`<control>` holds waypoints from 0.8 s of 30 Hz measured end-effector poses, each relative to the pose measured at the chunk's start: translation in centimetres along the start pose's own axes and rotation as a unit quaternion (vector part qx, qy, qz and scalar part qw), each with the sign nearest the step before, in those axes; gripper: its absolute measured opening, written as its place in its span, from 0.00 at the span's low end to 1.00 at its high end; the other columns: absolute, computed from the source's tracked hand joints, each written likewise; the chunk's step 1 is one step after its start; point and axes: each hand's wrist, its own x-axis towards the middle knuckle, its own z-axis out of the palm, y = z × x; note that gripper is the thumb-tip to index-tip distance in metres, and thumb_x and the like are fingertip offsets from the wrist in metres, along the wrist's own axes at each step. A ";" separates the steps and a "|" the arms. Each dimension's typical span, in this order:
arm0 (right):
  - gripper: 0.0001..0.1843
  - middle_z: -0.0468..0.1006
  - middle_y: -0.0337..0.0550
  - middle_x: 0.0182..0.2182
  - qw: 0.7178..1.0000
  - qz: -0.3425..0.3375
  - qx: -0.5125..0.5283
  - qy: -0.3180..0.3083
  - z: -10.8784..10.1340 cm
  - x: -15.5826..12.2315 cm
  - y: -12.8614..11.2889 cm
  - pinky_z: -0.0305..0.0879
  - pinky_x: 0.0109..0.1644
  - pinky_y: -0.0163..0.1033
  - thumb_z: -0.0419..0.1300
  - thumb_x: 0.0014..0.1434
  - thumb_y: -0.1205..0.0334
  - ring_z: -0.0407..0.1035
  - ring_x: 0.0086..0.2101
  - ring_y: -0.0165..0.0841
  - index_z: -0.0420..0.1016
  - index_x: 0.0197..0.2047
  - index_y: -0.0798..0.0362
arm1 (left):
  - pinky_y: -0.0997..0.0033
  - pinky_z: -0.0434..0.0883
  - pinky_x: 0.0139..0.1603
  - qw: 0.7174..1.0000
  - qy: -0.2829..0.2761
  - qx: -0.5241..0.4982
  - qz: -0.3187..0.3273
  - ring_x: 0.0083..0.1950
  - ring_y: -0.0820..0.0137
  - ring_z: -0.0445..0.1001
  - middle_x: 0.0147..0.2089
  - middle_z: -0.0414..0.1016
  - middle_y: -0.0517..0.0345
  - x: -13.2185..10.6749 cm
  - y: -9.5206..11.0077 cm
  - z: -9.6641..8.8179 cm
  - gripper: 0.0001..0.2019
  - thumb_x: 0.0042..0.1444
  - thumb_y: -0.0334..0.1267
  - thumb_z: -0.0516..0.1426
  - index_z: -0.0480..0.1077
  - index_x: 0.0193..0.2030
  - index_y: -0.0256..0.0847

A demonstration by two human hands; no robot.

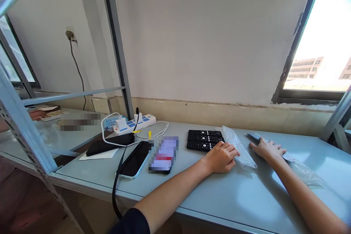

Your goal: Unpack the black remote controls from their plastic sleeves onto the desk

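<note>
My left hand (pixel 223 156) lies on the table with its fingers curled at the edge of a clear plastic bag (pixel 241 151). Just behind that hand, several black remote controls (pixel 204 139) sit side by side, their buttons facing up. Over to the right, my right hand (pixel 268 150) rests flat with fingers spread on top of another remote control (pixel 253 138), which is mostly covered. A second clear plastic bag (pixel 307 173) stretches out beneath and beyond my right wrist.
Left of the remotes lie a phone with a lit screen (pixel 163 155) and a dark-screened phone (pixel 135 161). Behind them stand a white power strip (pixel 137 124) with cables and a black pouch (pixel 109 144). A metal frame post (pixel 24 124) rises at left; another person's hand (pixel 37 114) shows beyond.
</note>
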 end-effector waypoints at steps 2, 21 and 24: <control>0.29 0.69 0.67 0.55 1.000 -0.003 -0.007 -0.014 0.2 0.1 0.0 0.54 0.53 0.62 0.47 0.59 0.49 0.62 0.55 0.58 0.69 0.57 0.57 | 0.67 0.64 0.48 1.000 0.002 0.003 -0.003 0.49 0.66 0.71 0.44 0.76 0.53 0.0 0.1 0.0 0.11 0.59 0.31 0.51 0.69 0.47 0.37; 0.26 0.70 0.69 0.53 0.998 -0.063 -0.030 -0.004 0.2 -1.4 -1.0 0.56 0.50 0.57 0.40 0.62 0.63 0.67 0.52 0.54 0.66 0.58 0.61 | 0.67 0.64 0.46 1.000 0.010 0.012 0.007 0.47 0.66 0.72 0.43 0.76 0.53 0.2 0.1 0.2 0.10 0.58 0.32 0.53 0.70 0.46 0.37; 0.26 0.70 0.70 0.53 0.998 -0.061 -0.031 0.001 -0.1 -1.9 -1.2 0.57 0.50 0.57 0.40 0.62 0.65 0.67 0.52 0.53 0.65 0.58 0.63 | 0.68 0.64 0.47 1.000 -0.003 0.011 0.003 0.47 0.66 0.72 0.43 0.76 0.53 0.2 0.1 0.1 0.10 0.58 0.32 0.53 0.71 0.46 0.36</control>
